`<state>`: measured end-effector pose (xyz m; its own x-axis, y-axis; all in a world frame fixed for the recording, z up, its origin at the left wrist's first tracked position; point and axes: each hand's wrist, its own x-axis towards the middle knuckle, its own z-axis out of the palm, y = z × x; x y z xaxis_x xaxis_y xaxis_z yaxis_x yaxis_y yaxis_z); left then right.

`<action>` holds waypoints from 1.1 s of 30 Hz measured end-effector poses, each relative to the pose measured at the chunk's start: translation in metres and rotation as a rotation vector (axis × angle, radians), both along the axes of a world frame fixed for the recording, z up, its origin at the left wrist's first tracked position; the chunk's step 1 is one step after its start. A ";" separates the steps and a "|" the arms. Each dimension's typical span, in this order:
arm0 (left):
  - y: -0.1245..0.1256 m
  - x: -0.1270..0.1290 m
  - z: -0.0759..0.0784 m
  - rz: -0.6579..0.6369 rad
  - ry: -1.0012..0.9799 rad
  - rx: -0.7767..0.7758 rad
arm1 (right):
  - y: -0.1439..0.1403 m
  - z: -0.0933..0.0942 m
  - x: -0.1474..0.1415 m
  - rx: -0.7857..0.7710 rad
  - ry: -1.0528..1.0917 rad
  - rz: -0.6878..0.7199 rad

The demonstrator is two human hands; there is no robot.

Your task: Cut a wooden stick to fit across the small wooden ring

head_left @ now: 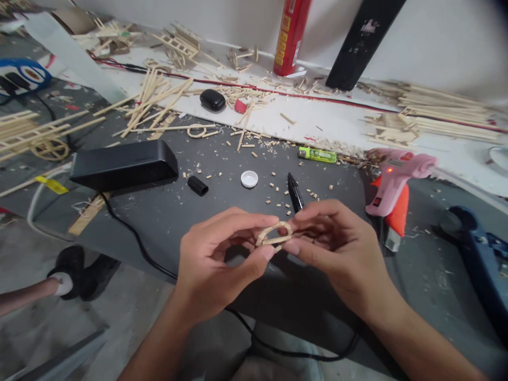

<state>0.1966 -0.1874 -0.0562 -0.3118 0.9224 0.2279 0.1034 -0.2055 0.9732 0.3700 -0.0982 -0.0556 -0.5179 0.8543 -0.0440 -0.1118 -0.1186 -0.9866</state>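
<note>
Between my two hands is a small wooden ring made of short stick pieces, with a straight piece across it. The fingers and thumb of my left hand pinch its left side. On its right side my right hand grips it with the thumb below and the fingers curled behind. Those curled fingertips are partly hidden. Just beyond the hands lies a black marker, its lower end hidden behind my right hand. A white bottle cap and a black pen cap rest farther left.
A pink glue gun with a lit red light stands at right beside blue pliers. A green lighter, wood scraps and sticks lie at the back. A black box sits left. Another person's foot shows below.
</note>
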 end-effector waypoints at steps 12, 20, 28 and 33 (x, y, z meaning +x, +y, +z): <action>-0.001 -0.004 -0.002 -0.013 0.113 0.043 | 0.009 0.000 0.003 -0.211 0.060 0.144; -0.001 -0.004 -0.003 -0.031 0.049 -0.011 | 0.013 -0.002 0.005 -0.262 0.040 0.239; -0.002 -0.004 -0.006 -0.031 0.092 0.019 | 0.009 -0.007 0.003 -0.296 0.186 0.239; -0.002 -0.003 -0.006 0.025 0.119 -0.011 | 0.010 -0.009 0.002 -0.347 0.182 0.229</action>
